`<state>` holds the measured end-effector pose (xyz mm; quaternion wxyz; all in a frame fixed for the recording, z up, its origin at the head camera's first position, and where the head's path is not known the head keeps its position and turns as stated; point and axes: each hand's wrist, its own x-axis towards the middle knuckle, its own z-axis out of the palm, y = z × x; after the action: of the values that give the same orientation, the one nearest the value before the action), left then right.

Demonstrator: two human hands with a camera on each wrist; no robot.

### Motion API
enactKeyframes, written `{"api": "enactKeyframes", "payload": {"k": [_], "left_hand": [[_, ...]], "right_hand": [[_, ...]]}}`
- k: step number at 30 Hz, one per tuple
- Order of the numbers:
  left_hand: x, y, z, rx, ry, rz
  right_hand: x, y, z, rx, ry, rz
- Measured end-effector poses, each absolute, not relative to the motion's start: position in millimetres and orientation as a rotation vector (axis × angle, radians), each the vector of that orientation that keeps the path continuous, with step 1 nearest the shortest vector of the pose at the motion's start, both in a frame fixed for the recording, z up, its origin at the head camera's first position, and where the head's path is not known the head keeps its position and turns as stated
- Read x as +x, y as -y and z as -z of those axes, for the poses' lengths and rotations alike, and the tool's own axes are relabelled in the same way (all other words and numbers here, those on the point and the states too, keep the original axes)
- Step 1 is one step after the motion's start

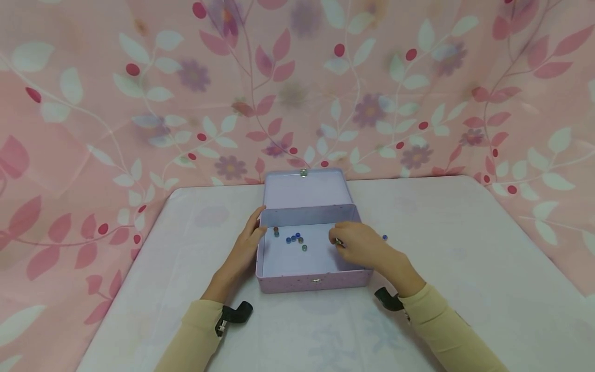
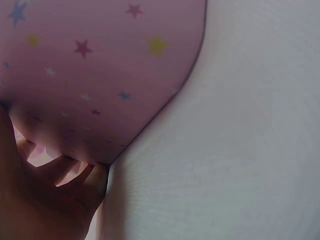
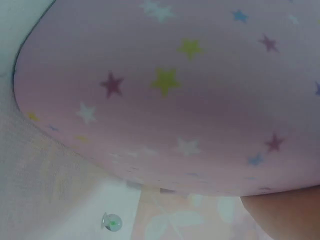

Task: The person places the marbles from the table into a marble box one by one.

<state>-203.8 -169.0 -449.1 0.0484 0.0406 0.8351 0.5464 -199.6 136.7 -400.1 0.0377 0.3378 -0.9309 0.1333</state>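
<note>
An open lilac tin box [image 1: 313, 283] has several small marbles on its floor, among them a green marble [image 1: 304, 248] and a blue marble [image 1: 288, 240]. My left hand [image 1: 240, 254] grips the box's left wall, thumb at the rim; in the left wrist view the hand [image 2: 55, 195] lies against the star-patterned side [image 2: 100, 65]. Over the right part of the box, my right hand [image 1: 364, 248] has curled fingers pinching a small dark, shiny marble [image 1: 339, 241]. In the right wrist view the box side [image 3: 165, 110] hides the fingers; only part of the hand [image 3: 285, 212] shows.
The lid [image 1: 307, 191] leans back behind the box. Outside its right wall a blue marble [image 1: 385, 237] lies on the white-covered table [image 1: 441, 232]; a clear marble with green inside [image 3: 112, 222] shows in the right wrist view. A floral pink cloth [image 1: 297, 98] hangs behind the table.
</note>
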Motion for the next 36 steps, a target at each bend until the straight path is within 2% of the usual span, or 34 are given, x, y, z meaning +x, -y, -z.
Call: {"api": "enactKeyframes", "payload": {"k": [11,36], "left_hand": [[-203.7,168.6,449.7,0.125,-2.554,-1.655],[-203.7,169.4,450.4,0.141,-2.564,-1.658]], "right_hand": [[-197.5,-135.1,403.3,1.049,2.834,-0.154],[-198.0,-135.0,409.9,1.049,2.740,-0.056]]}}
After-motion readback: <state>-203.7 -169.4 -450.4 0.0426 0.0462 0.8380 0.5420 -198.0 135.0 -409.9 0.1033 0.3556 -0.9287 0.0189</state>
